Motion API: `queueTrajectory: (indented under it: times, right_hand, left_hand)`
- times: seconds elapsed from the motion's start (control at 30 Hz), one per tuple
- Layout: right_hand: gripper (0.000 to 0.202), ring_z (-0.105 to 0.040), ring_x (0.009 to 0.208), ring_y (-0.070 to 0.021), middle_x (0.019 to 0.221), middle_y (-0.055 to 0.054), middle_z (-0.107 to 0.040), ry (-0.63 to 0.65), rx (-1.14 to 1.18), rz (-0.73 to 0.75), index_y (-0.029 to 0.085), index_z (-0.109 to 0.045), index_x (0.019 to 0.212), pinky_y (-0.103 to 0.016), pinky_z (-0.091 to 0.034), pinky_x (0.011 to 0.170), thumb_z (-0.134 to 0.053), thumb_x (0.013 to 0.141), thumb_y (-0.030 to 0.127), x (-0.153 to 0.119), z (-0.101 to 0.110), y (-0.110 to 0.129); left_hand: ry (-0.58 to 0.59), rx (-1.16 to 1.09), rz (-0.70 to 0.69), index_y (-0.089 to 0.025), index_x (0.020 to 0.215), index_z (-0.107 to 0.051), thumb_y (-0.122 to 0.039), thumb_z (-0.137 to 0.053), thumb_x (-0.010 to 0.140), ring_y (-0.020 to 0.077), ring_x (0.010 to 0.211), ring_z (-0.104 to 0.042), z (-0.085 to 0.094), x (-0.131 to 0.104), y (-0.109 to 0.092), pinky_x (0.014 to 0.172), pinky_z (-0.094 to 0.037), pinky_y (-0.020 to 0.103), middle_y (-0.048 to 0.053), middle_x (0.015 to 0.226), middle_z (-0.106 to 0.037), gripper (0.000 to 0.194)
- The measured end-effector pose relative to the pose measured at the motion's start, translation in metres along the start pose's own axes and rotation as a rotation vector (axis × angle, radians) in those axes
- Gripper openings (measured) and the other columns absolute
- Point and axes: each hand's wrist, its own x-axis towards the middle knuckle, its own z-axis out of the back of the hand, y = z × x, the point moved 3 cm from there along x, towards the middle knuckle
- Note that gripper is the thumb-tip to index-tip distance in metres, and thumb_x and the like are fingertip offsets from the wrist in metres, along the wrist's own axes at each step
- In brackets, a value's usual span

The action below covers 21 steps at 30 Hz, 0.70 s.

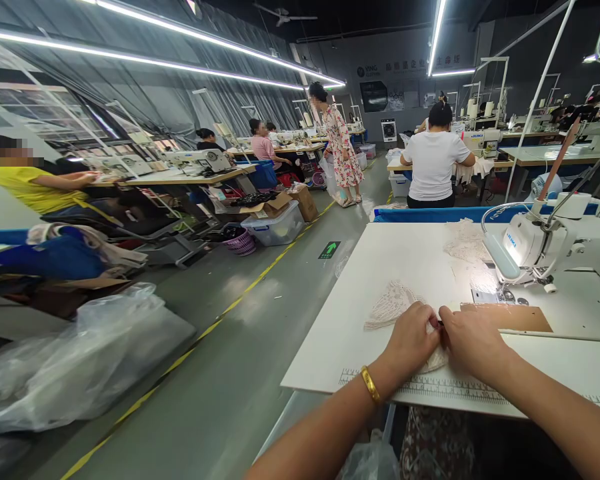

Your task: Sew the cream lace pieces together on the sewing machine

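Observation:
My left hand (413, 337), with a gold bangle at its wrist, is closed on a cream lace piece (435, 361) over the table's front edge. My right hand (473, 339) meets it fingertip to fingertip, its fingers closed on the same lace. A small dark thing (441, 323) shows between the fingertips, too small to name. Just beyond my left hand lies another cream lace piece (391, 304), flat on the white table (340, 313). More lace (465, 241) lies farther back, left of the sewing machine (525, 247).
A brown board (510, 318) lies beside the machine's needle area. Printed ruler marks (460, 390) run along the front edge. Blue cloth (430, 214) borders the far edge. Across the aisle stand a plastic bin (275, 225) and large clear bags (80, 353). Several people sit at other machines; one stands.

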Motion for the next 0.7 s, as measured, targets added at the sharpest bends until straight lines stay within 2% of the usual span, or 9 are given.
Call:
queueTrajectory:
  times: [0.13, 0.27, 0.37, 0.47, 0.6, 0.7]
  right_hand:
    - [0.014, -0.068, 0.079, -0.0258, 0.078, -0.008, -0.070, -0.004, 0.022, 0.006, 0.021, -0.061, 0.105, -0.030, -0.036, 0.069, -0.066, 0.092, 0.019, 0.004, -0.001, -0.002]
    - [0.007, -0.066, 0.076, -0.0240, 0.077, -0.006, -0.069, -0.037, 0.065, -0.002, 0.022, -0.060, 0.101, -0.029, -0.033, 0.066, -0.063, 0.095, 0.023, 0.003, -0.002, -0.006]
    - [0.005, -0.065, 0.076, -0.0230, 0.080, -0.007, -0.069, -0.077, 0.104, -0.008, 0.021, -0.059, 0.096, -0.029, -0.032, 0.064, -0.057, 0.097, 0.026, -0.003, 0.000, -0.014]
    - [0.009, -0.066, 0.077, -0.0238, 0.082, -0.006, -0.071, -0.111, 0.144, -0.008, 0.022, -0.058, 0.098, -0.029, -0.034, 0.063, -0.053, 0.098, 0.029, -0.010, 0.004, -0.029]
    - [0.018, -0.066, 0.073, -0.0235, 0.080, -0.002, -0.071, -0.134, 0.373, -0.006, 0.026, -0.056, 0.102, -0.031, -0.040, 0.062, -0.043, 0.102, 0.039, -0.012, 0.008, -0.051]
    - [0.027, -0.064, 0.072, -0.0234, 0.080, -0.001, -0.069, -0.144, 0.559, 0.003, 0.028, -0.058, 0.103, -0.032, -0.041, 0.061, -0.043, 0.100, 0.050, -0.006, 0.012, -0.049]
  left_hand:
    - [0.006, 0.005, -0.012, -0.021, 0.073, -0.051, -0.013, -0.058, 0.082, 0.0185, 0.075, -0.053, 0.001, -0.001, -0.001, 0.073, -0.042, 0.033, 0.001, 0.080, -0.058, 0.014]
    - [0.002, -0.034, -0.002, -0.021, 0.076, -0.054, -0.015, -0.063, 0.082, 0.0199, 0.081, -0.057, -0.001, -0.001, -0.002, 0.077, -0.044, 0.034, 0.002, 0.084, -0.062, 0.012]
    - [0.010, -0.099, 0.013, -0.021, 0.077, -0.054, -0.017, -0.065, 0.081, 0.0203, 0.085, -0.059, 0.006, -0.002, -0.001, 0.081, -0.046, 0.033, 0.002, 0.087, -0.064, 0.012]
    - [0.008, -0.142, 0.067, -0.022, 0.087, -0.056, -0.019, -0.062, 0.082, 0.0198, 0.087, -0.061, 0.031, -0.007, 0.006, 0.084, -0.048, 0.033, 0.001, 0.093, -0.066, 0.008]
    - [-0.098, -0.006, 0.174, -0.021, 0.115, -0.058, -0.027, -0.065, 0.081, 0.0242, 0.098, -0.062, 0.080, -0.012, 0.024, 0.089, -0.050, 0.038, 0.007, 0.114, -0.066, 0.035]
    - [-0.173, 0.074, 0.202, -0.019, 0.118, -0.060, -0.034, -0.065, 0.086, 0.0272, 0.104, -0.063, 0.100, -0.007, 0.028, 0.093, -0.051, 0.042, 0.011, 0.123, -0.064, 0.036]
